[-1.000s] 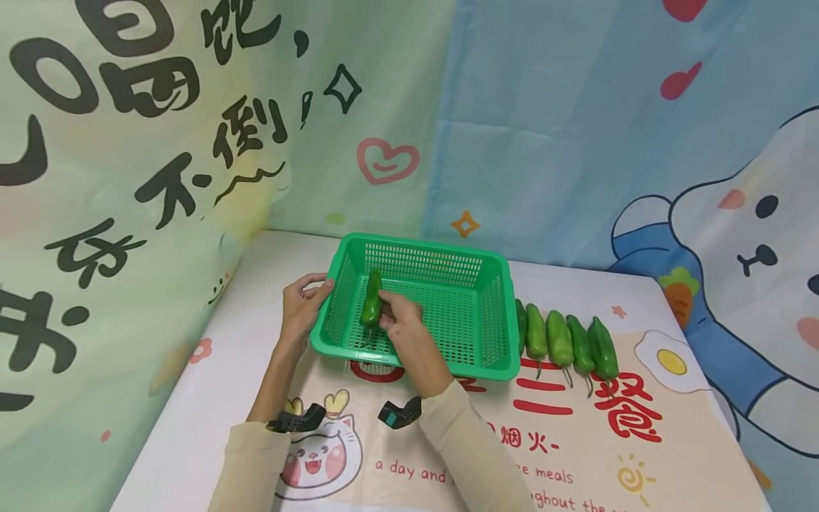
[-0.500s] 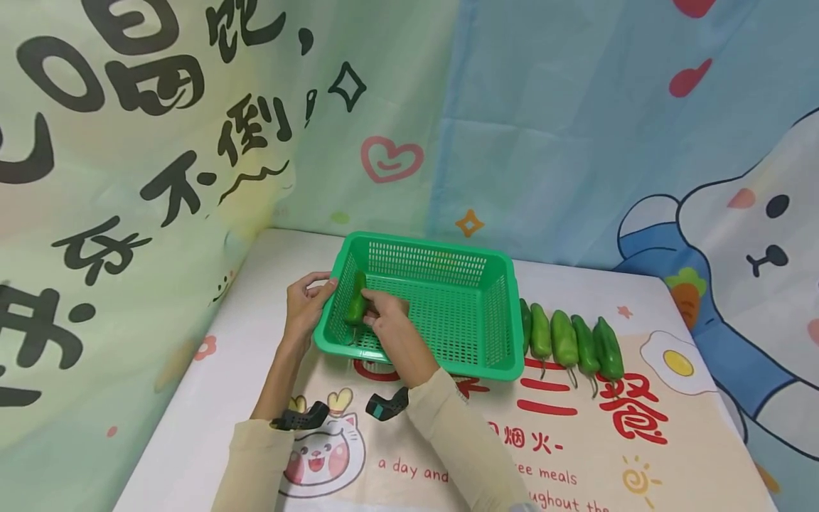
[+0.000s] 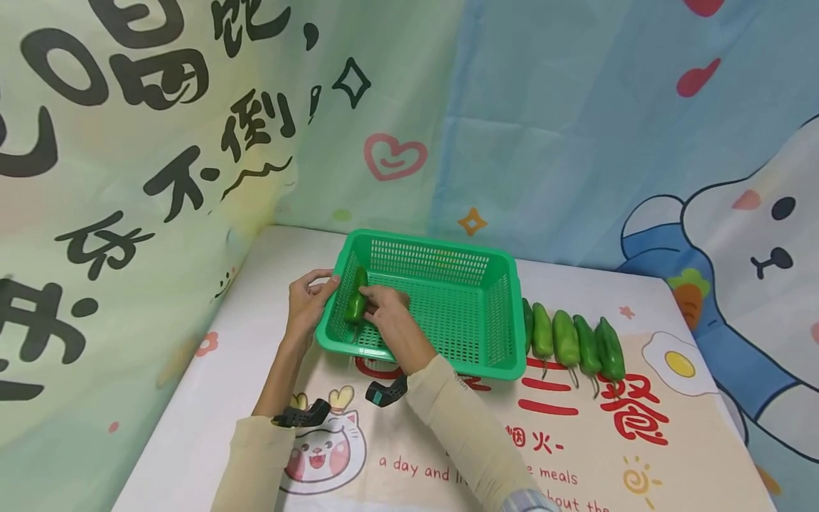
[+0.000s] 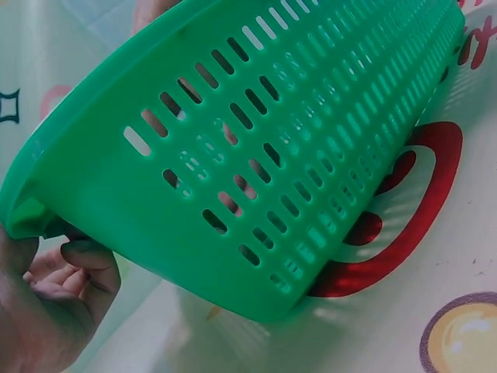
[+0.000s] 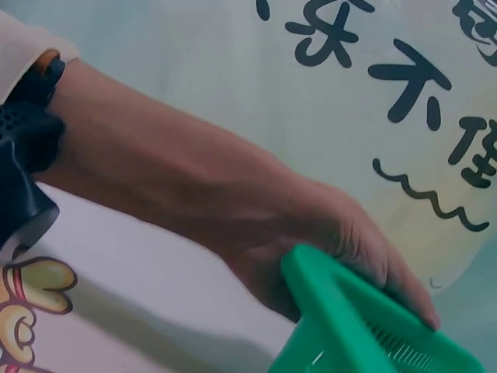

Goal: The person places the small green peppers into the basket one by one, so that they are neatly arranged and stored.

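A long green pepper (image 3: 356, 299) lies lengthwise inside the green plastic basket (image 3: 441, 364), close along its left wall. My right hand (image 3: 392, 313) reaches over the front rim and holds this pepper from its right side with the fingertips. In the right wrist view the right hand (image 5: 342, 225) bends over the rim, and the basket hides the pepper and most fingers. My left hand (image 3: 308, 302) grips the basket's left rim, thumb on top. Seen from the left wrist, the left hand's fingers (image 4: 89, 272) curl beneath that rim, outside the slotted wall.
Several green peppers (image 3: 566, 340) lie side by side on the table right of the basket, stems toward the front. A printed cloth (image 3: 614, 455) covers part of the white table (image 3: 185, 427). Patterned fabric hangings (image 3: 537, 142) stand close behind and to the left.
The right hand has carried the pepper leftward within the basket, from away from the left wall to close against it. The left hand has stayed on the rim. The view has shifted slightly.
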Action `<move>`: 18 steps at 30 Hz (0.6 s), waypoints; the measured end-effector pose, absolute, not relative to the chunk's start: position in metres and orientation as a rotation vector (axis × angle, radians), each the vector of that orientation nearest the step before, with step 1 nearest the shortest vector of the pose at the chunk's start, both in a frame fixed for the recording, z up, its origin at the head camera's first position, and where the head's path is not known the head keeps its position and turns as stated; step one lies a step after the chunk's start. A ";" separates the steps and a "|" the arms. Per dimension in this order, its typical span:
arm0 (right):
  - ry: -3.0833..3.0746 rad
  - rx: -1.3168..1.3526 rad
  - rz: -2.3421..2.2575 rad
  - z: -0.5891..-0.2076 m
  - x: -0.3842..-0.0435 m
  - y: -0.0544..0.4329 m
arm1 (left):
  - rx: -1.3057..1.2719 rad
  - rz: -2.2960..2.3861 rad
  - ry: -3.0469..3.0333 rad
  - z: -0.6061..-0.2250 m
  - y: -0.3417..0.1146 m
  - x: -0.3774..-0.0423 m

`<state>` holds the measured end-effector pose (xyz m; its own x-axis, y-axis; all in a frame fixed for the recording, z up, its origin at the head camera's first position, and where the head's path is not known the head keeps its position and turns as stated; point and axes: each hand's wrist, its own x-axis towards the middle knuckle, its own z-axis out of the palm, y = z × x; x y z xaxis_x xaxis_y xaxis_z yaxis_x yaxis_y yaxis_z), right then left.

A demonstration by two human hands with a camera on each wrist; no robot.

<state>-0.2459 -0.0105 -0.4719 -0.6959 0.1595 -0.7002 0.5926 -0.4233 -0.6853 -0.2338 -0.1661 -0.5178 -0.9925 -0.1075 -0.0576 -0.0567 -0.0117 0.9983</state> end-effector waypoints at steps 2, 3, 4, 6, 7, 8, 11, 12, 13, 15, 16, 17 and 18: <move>1.519 1.078 -2.163 -0.474 -0.248 -0.010 | 0.182 -2.202 -2.183 -0.518 -0.166 -0.234; 1.533 1.093 -2.149 -0.475 -0.248 -0.011 | 0.185 -2.200 -2.183 -0.518 -0.165 -0.235; 1.552 1.115 -2.134 -0.476 -0.249 -0.011 | 0.188 -2.200 -2.182 -0.518 -0.165 -0.235; 1.577 1.153 -2.118 -0.477 -0.249 -0.012 | 0.195 -2.203 -2.177 -0.518 -0.165 -0.234; 1.588 1.163 -2.113 -0.477 -0.250 -0.013 | 0.197 -2.205 -2.176 -0.518 -0.164 -0.234; 1.597 1.172 -2.110 -0.478 -0.250 -0.013 | 0.198 -2.207 -2.174 -0.518 -0.164 -0.234; 1.619 1.185 -2.110 -0.478 -0.250 -0.013 | 0.205 -2.210 -2.174 -0.518 -0.163 -0.234; 1.623 1.181 -2.112 -0.479 -0.250 -0.013 | 0.206 -2.211 -2.176 -0.518 -0.163 -0.234; 1.635 1.179 -2.109 -0.479 -0.250 -0.012 | 0.206 -2.210 -2.177 -0.518 -0.163 -0.234; 1.653 1.171 -2.109 -0.479 -0.249 -0.011 | 0.215 -2.201 -2.179 -0.518 -0.163 -0.234; 1.658 1.166 -2.112 -0.479 -0.249 -0.011 | 0.219 -2.195 -2.181 -0.517 -0.164 -0.234; 1.659 1.162 -2.113 -0.478 -0.248 -0.010 | 0.222 -2.191 -2.183 -0.517 -0.164 -0.234; 1.669 1.156 -2.106 -0.478 -0.247 -0.009 | 0.225 -2.188 -2.184 -0.517 -0.165 -0.234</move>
<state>-0.2475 -0.0094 -0.4779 -0.6678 0.2914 -0.6850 0.6005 -0.3330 -0.7270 -0.2336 -0.1648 -0.5169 -0.9886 -0.1319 -0.0731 -0.0728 -0.0070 0.9973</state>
